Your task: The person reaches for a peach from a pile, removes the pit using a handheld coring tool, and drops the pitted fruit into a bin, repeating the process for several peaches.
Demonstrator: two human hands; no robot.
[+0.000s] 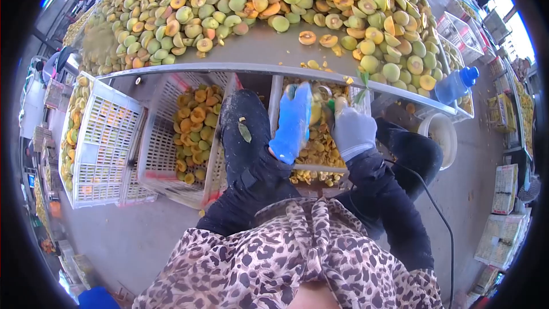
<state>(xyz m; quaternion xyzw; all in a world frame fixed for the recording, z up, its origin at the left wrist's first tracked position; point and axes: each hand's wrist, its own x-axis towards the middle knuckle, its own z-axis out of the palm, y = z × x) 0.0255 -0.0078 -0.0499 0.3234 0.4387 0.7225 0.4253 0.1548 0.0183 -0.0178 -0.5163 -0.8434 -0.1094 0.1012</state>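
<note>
My left hand (293,123), in a blue glove, is held up over a white crate with its fingers bent together. A yellow-green apricot (315,114) rests against its inner side, partly hidden. Facing it, my right hand (354,130) wears a pale grey glove, fingers curled around a small green-handled tool (331,105) that is mostly covered. Below both hands, the white crate (275,94) between my knees contains yellow fruit scraps (317,151). Leafy green sprigs (362,87) stick up beside my right hand.
A metal table (260,48) ahead bears a large heap of halved apricots (229,3). White crates (111,137) of fruit stand left. A blue bottle (454,86) is at the table's right edge, above a white bucket (443,134). A black cable (437,209) trails right.
</note>
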